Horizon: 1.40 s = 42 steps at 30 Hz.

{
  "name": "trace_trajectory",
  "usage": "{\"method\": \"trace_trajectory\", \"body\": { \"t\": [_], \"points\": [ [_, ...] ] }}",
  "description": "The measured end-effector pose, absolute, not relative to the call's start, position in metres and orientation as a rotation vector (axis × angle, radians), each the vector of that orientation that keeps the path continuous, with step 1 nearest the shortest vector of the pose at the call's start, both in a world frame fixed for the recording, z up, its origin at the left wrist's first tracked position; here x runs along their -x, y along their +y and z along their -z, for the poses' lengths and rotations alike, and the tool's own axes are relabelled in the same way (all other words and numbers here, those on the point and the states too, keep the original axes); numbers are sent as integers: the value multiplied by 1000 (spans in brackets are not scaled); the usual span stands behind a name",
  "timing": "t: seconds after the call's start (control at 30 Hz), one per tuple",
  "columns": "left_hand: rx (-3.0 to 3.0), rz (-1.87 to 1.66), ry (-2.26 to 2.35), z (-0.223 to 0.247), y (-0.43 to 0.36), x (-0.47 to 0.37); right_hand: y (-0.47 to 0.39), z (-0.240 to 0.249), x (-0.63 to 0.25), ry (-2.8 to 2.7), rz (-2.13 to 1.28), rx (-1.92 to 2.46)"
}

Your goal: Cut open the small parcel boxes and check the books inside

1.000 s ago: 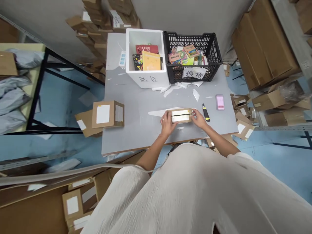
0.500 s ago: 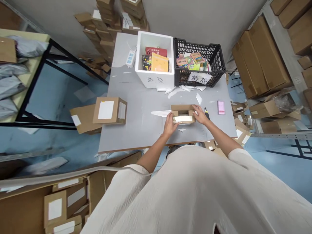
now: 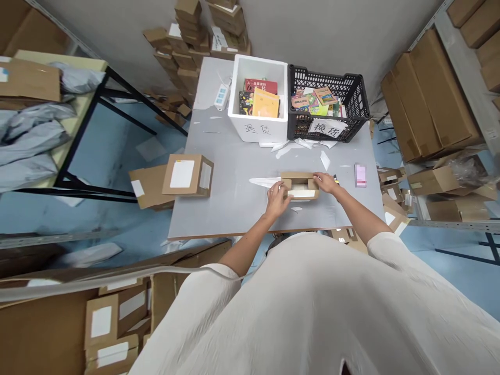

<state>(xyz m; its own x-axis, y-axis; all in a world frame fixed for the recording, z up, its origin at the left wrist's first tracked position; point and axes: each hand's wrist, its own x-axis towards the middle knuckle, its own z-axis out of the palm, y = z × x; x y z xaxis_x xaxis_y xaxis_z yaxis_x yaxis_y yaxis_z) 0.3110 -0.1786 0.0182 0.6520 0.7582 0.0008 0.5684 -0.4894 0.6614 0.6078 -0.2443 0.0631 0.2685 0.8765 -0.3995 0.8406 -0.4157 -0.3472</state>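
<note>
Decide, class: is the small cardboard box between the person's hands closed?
No, the small cardboard box is open, its inside showing between left hand and right hand.

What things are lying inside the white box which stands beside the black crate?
Inside the white box, I see a red book, a dark patterned item and a yellow item partly covering them. What lies beneath these is covered and cannot be seen.

white loose top (image 3: 304,302) | textured fabric | short sleeves (image 3: 385,246) | pale cable (image 3: 172,269) alongside
</note>
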Motion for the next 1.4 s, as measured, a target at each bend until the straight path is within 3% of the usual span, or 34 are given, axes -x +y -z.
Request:
{"method": "trace_trajectory", "body": {
  "t": [0.63, 0.87, 1.4],
  "points": [
    [-2445, -135, 781, -28, -180, -309, -258, -63, -555, -1654, -638, 2596],
    [-2453, -273, 1051, -34, -186, -286, -258, -54, -552, -1621, -619, 2594],
    [-2396, 44, 748, -4, -112, -317, -260, -50, -548, -1522, -704, 2655]
  ]
}}
